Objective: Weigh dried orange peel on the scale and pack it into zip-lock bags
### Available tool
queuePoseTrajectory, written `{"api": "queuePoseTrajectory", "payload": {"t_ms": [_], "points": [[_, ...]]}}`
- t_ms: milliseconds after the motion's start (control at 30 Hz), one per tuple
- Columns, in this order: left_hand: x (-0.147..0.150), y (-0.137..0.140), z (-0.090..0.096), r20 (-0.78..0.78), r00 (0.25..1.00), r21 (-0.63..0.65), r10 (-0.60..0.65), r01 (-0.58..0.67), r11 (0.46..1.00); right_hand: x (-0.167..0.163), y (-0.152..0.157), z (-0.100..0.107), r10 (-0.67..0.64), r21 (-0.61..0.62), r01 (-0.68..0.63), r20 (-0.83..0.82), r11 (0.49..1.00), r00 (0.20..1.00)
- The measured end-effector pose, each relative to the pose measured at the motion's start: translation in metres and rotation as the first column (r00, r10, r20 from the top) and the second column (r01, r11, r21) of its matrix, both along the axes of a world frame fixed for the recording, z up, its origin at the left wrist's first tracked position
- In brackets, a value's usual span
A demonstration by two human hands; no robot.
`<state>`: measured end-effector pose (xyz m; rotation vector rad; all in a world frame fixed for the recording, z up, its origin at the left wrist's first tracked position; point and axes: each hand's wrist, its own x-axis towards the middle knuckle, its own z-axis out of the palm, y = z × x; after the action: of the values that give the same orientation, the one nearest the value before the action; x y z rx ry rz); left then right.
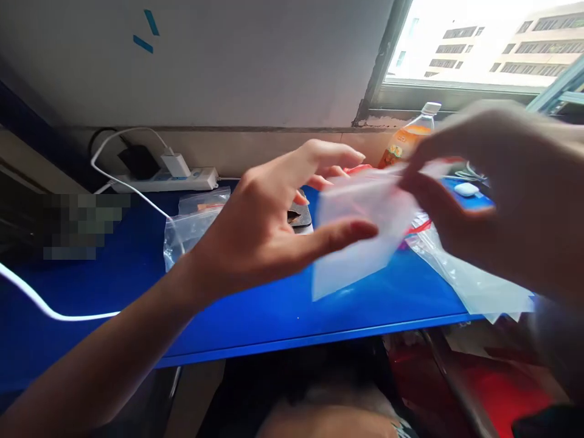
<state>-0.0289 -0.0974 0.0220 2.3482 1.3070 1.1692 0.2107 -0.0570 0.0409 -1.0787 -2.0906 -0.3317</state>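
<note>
A frosted, translucent plastic bag [349, 264] hangs above the blue table, blurred by motion. My right hand [497, 194], also smeared, pinches its upper right edge between thumb and fingers. On the other side my left hand [262, 225] is open, its thumb stretched across the front of the bag and its fingers apart near the top left corner. Whether the thumb touches the bag I cannot tell. Partly hidden behind my left hand lies a flat grey-edged object [302, 218]. Below my right hand are clear plastic bags [474, 286] with a red strip, overhanging the table edge.
Clear zip bags [194, 225] lie on the blue table [274, 319], left of centre. A power strip [201, 178] with chargers and a white cable stands along the wall. At the back right are an orange drink bottle [413, 137] and a white rounded object [466, 189].
</note>
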Motion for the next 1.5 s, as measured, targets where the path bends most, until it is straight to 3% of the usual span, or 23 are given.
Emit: {"api": "queuePoseTrajectory", "payload": {"t_ms": [33,100,167,233,300,367,467,567,733,900,1000,1133,1333,1400,1500], "points": [[0.001,0.004,0.000,0.025,1.000,0.001,0.010,-0.010,1.000,-0.026,-0.001,0.001,0.108,0.087,-0.120,0.138,0.989,0.985],[-0.003,0.014,-0.002,0.126,0.990,0.041,0.058,-0.064,0.997,-0.062,0.009,-0.005,0.208,0.110,-0.221,0.119,0.969,0.971],[-0.014,0.024,-0.006,0.259,0.962,0.098,0.087,-0.116,0.988,-0.078,0.027,-0.018,0.279,0.099,-0.266,-0.165,0.959,0.946],[-0.026,0.030,-0.013,0.356,0.932,0.093,0.075,-0.115,0.989,-0.081,0.042,-0.035,0.309,-0.049,-0.379,-0.487,0.924,0.817],[-0.034,0.031,-0.021,0.406,0.912,0.018,0.058,-0.072,0.997,-0.078,0.049,-0.054,0.270,-0.208,-0.554,-0.705,0.806,0.656],[-0.036,0.031,-0.030,0.434,0.899,-0.073,0.058,-0.029,0.997,-0.072,0.049,-0.071,0.213,-0.312,-0.686,-0.796,0.657,0.567],[-0.031,0.031,-0.047,0.448,0.890,-0.175,0.087,-0.008,0.985,-0.060,0.047,-0.088,0.163,-0.416,-0.769,-0.821,0.485,0.547],[-0.027,0.030,-0.062,0.461,0.881,-0.229,0.100,0.009,0.973,-0.052,0.048,-0.097,0.126,-0.484,-0.779,-0.812,0.398,0.569],[-0.030,0.026,-0.075,0.516,0.849,-0.199,0.113,-0.009,0.980,-0.055,0.047,-0.099,0.120,-0.544,-0.721,-0.757,0.430,0.643],[-0.029,0.023,-0.079,0.454,0.885,-0.158,0.101,-0.031,0.987,-0.061,0.044,-0.100,0.105,-0.546,-0.630,-0.704,0.552,0.703],[-0.029,0.024,-0.081,0.402,0.912,-0.125,0.080,-0.032,0.992,-0.065,0.046,-0.104,0.073,-0.521,-0.610,-0.721,0.597,0.689],[-0.033,0.025,-0.079,0.372,0.924,-0.124,0.085,-0.041,0.991,-0.071,0.049,-0.110,0.031,-0.488,-0.637,-0.779,0.598,0.626],[-0.034,0.025,-0.080,0.349,0.933,-0.135,0.081,-0.036,0.990,-0.077,0.047,-0.113,0.037,-0.467,-0.719,-0.826,0.515,0.563],[-0.033,0.026,-0.080,0.360,0.929,-0.145,0.086,-0.035,0.989,-0.077,0.047,-0.113,0.036,-0.446,-0.719,-0.837,0.533,0.546],[-0.041,0.029,-0.073,0.403,0.909,-0.142,0.103,-0.049,0.989,-0.075,0.048,-0.115,0.022,-0.416,-0.679,-0.844,0.605,0.537]]}}
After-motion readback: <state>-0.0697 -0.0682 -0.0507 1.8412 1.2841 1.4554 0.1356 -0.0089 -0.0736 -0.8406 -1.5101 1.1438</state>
